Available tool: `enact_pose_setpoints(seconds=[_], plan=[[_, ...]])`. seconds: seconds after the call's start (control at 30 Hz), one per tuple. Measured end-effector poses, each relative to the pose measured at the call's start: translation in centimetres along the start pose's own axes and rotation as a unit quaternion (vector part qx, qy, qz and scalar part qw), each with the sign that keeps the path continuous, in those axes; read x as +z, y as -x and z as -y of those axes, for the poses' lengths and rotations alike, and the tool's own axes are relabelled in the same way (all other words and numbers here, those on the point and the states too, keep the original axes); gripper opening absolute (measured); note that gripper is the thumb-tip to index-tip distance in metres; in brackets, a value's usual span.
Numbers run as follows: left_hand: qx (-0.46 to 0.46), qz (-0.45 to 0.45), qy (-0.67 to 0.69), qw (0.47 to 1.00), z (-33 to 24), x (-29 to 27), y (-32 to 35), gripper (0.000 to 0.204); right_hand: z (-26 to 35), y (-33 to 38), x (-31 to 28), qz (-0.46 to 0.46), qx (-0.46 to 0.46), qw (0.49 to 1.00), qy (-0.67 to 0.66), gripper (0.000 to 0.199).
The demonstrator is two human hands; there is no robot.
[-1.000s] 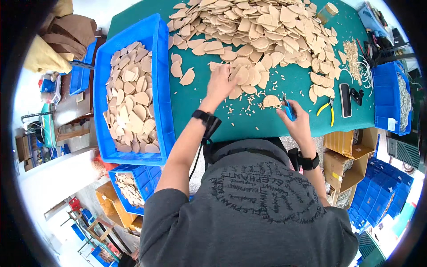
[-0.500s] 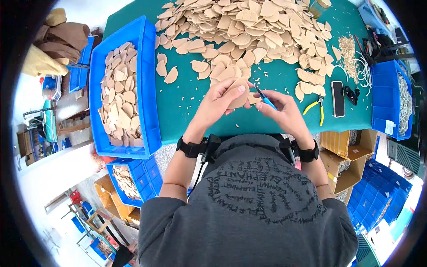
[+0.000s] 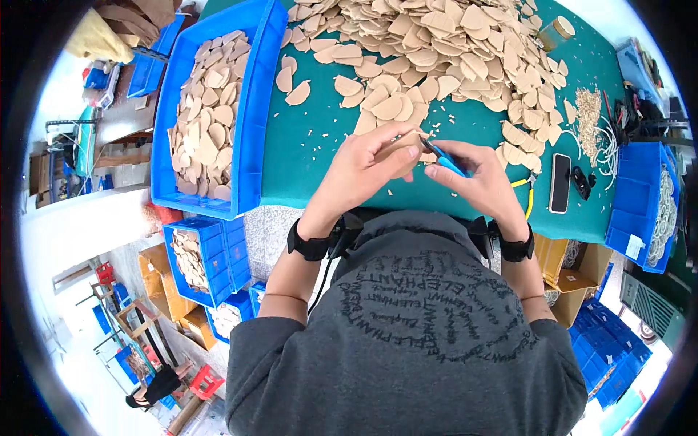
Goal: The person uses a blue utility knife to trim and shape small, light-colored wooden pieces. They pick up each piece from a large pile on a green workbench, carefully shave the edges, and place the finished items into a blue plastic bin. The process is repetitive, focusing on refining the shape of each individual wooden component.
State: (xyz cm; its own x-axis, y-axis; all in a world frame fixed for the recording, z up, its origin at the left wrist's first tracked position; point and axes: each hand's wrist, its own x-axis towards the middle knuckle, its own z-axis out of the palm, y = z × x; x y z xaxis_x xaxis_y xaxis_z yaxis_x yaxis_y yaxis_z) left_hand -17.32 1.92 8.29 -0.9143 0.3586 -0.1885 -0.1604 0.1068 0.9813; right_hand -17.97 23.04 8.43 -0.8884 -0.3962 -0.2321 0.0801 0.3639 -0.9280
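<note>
Left hand pinches a tan piece; right hand grips a blue-handled tool; likely trimming; next calls for steady alignment.

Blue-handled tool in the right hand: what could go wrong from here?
The metal tip of the blue-handled tool in the right hand appears close to the left hand, so a slip might nick it.

The tan piece held in the left hand is thin, so it could bend or be marked if pinched too hard.

The yellow-handled pliers lie near the right wrist and the edge of the green table; a sideways bump could knock them off.
</note>
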Motion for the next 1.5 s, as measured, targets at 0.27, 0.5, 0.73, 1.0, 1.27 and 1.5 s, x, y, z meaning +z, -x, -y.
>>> enact_pose_setpoints(seconds=[0.27,0.5,0.73,1.0,1.27,1.5], plan=[[0.001,-0.001,-0.048,0.999,-0.3,-2.4,0.4,0.031,1.5,-1.0,1.5,-0.010,0.010,0.999,0.034,0.040],[0.014,0.017,-0.078,0.997,-0.3,-5.9,0.6,0.031,2.2,-3.0,4.2,-0.021,-0.021,0.999,0.023,0.040],[-0.014,0.038,-0.058,0.997,0.1,-8.7,0.7,0.031,2.2,-4.6,6.3,-0.026,-0.036,0.999,0.022,0.040],[-0.035,0.062,-0.019,0.997,0.7,-10.3,0.3,0.031,2.0,-5.9,6.6,0.020,-0.006,1.000,-0.022,0.040],[-0.018,0.051,-0.049,0.997,0.7,-10.4,-0.2,0.029,2.0,-6.1,6.6,0.005,0.012,1.000,-0.024,0.037],[0.007,0.048,-0.106,0.993,0.6,-10.3,-0.2,0.028,2.5,-5.7,6.8,-0.008,0.034,0.999,-0.011,0.034]])
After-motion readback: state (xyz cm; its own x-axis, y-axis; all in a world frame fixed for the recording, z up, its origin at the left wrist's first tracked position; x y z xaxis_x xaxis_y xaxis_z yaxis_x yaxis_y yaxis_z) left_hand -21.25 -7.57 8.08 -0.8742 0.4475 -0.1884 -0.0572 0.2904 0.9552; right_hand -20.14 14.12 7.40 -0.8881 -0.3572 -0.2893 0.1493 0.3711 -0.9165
